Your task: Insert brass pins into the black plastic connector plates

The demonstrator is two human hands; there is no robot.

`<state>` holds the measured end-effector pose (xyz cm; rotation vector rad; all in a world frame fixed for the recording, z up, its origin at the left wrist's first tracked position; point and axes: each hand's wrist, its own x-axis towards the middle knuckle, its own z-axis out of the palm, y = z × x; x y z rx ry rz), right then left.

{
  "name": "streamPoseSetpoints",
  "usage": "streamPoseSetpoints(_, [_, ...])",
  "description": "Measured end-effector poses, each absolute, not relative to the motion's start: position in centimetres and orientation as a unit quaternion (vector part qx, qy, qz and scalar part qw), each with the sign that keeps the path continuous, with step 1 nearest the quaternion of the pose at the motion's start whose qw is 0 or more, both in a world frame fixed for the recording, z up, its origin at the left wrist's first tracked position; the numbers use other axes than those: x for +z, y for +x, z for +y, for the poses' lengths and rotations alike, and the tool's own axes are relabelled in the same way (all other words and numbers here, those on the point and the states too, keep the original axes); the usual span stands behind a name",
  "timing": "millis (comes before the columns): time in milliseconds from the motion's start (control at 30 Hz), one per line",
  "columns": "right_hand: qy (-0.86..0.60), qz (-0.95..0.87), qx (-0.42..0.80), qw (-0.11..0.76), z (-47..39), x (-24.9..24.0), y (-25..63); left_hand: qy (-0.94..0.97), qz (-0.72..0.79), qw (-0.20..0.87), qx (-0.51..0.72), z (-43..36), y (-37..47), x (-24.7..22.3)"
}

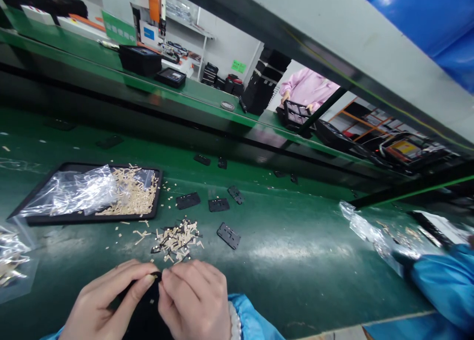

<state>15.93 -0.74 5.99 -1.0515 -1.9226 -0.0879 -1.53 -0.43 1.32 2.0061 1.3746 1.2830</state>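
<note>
Together, both hands [155,305] on black part [146,313].

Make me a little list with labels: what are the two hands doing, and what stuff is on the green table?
Left hand: pinches the black part from the left.
Right hand: pinches the same part from the right.
Small pile: tan strips, just beyond the hands.
Black tray: holds more tan strips and a clear bag.
Flat black plates: scattered loose on the green table.
Far side: a person in pink handles a black rack.
</note>
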Motion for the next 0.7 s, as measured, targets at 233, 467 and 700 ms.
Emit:
streamPoseSetpoints(233, [-0.410,-0.790,-0.152,0.430,-0.6,6.1,15.8,0.721,0.468,0.164,0.485,-0.5,-1.1,1.8])
streamPoseSetpoints(467, [-0.426,-0.771,-0.002,0.473,-0.9,5.8,16.2,0.691,0.478,0.219,0.496,0.5,-0.8,2.7])
streamPoseSetpoints(700, [-0.413,-0.760,0.043,0.499,-1.1,5.9,15.9,0.669,0.482,0.261,0.501,0.8,-0.6,3.3])
